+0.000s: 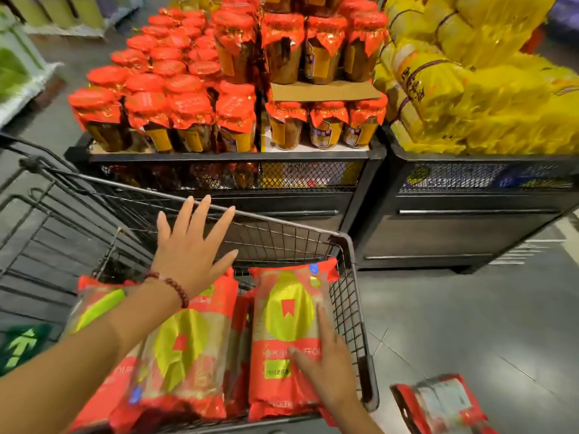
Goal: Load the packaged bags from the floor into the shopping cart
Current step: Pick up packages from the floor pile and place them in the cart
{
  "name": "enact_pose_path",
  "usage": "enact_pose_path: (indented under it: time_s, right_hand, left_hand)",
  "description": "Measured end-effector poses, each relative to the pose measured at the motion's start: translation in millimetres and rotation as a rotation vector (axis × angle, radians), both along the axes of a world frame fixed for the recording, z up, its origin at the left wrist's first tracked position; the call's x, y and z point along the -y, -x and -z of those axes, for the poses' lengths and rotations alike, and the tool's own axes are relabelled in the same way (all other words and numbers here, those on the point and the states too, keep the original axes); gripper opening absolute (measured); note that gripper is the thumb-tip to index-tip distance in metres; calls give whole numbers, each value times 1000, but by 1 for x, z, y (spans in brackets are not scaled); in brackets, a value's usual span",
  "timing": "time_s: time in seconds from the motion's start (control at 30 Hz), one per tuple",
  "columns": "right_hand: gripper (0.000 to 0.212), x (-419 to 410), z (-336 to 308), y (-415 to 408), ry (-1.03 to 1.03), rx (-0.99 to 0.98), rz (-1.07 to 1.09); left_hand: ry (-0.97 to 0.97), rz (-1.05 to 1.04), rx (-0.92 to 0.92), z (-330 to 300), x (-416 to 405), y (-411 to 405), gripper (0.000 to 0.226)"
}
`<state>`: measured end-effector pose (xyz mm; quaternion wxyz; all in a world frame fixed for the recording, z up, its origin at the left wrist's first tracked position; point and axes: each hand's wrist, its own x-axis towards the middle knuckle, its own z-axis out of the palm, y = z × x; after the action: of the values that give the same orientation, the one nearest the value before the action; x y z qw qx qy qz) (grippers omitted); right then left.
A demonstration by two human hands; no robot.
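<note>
- Broadly, two black display bins with mesh fronts filled the far half of the scene: the left bin (219, 156) held stacked jars (191, 120) capped in red-and-gold foil, with a sheet of cardboard (326, 90) between the upper and lower tiers on its right side.
- The right bin (470, 189) was heaped with yellow packets (488, 98); dark characters ran down one of them, too blurred to read.
- The shopping cart (352, 277), a black wire basket, stood near, just in front of the left bin, and held several red packaged bags lying side by side.
- The right-hand bag in the cart (288, 308) lay against the cart's right wall, showing a yellow oval, a small red bookmark mark, a green label patch and white letters that partly read "IFFOL"; the rest was unclear.
- The left-hand bag in the cart (188, 349) carried the same yellow oval and red mark, with more red bags beside and beneath it.
- One more red bag (438, 405) lay on the floor, near and right of the cart, apart from it.
- The floor (470, 308) was grey tile, with a green arrow sticker (22, 346) at the near left; pale shelving showed at the far left.
- The left hand (191, 249) hovered over the cart, released, fingers spread and straight, grasping nothing; a bracelet of dark red beads (175, 288) circled the wrist.
- The right hand (329, 368) rested flat on the right-hand bag, fingers extended, pressing rather than gripping.
</note>
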<state>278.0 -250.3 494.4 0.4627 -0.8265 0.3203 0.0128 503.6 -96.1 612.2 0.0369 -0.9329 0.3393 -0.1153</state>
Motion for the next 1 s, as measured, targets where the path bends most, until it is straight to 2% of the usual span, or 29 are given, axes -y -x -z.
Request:
enact_pose_path:
  time_s: [0.1,0.27,0.33,0.4,0.5,0.63,0.73,0.87,1.0]
  right_hand:
    - [93,6,-6,1,69,-103,-25]
    - [84,47,-29,21,227,-20,-4]
    - [85,79,-44,41,394,-15,52]
    - [75,117,-58,72,601,-32,159]
    - [63,173,-81,143,806,-120,362]
    - [68,223,-105,264,851,-325,599]
    - [64,240,-107,353,905,-431,727]
    - [66,255,-89,450,869,-511,810]
    - [66,279,-38,522,797,-553,837]
  left_hand:
    - [4,9,-41,1,11,1,73]
    - [26,162,-9,-19,66,7,74]
    - [55,251,6,-31,102,16,75]
    - [83,346,16,-43,144,31,75]
    - [108,528,24,-53,215,70,74]
    - [120,776,23,-54,311,150,71]
    - [85,937,14,-40,372,221,69]
    - [17,1093,-36,-5,434,312,75]
    - [-65,1163,-92,54,490,387,75]
